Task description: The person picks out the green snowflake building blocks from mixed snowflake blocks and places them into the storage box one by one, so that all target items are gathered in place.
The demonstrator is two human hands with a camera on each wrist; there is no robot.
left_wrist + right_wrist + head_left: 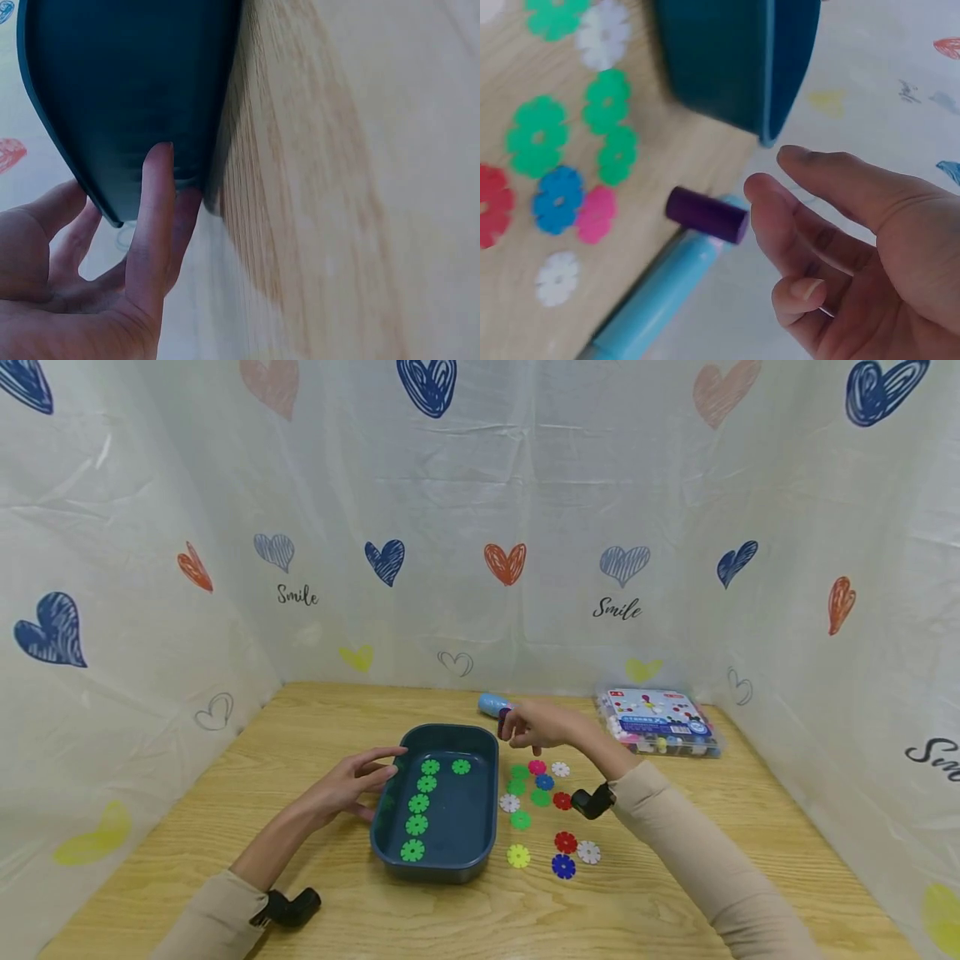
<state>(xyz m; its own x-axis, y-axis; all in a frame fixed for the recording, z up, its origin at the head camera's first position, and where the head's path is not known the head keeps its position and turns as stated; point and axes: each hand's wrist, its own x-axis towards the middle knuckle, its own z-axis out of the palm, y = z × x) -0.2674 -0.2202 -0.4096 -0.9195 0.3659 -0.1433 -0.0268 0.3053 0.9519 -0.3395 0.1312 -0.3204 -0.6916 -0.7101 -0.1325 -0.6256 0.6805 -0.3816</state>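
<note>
A dark blue-green tray (459, 862) stands on the table with several green flower-shaped plastic discs (417, 824) inside, most in a row along its left side. My left hand (351, 787) is at the tray's left wall, its fingers long and spread, fingertips against the tray (105, 112). Beyond the tray's far right corner, my right hand (546, 727) hovers with loosely bent fingers; thumb and index tips stand apart with nothing between them. Close by its fingertips is a short purple cylinder (705, 214), overlapping the end of a light-blue tube (660, 292).
Loose flower-shaped discs in red (566, 842), yellow (518, 856), white (588, 852), blue, pink and green lie right of the tray. A clear plastic case with a printed label (660, 714) sits at the back right. A heart-patterned sheet (551, 643) hangs behind the table.
</note>
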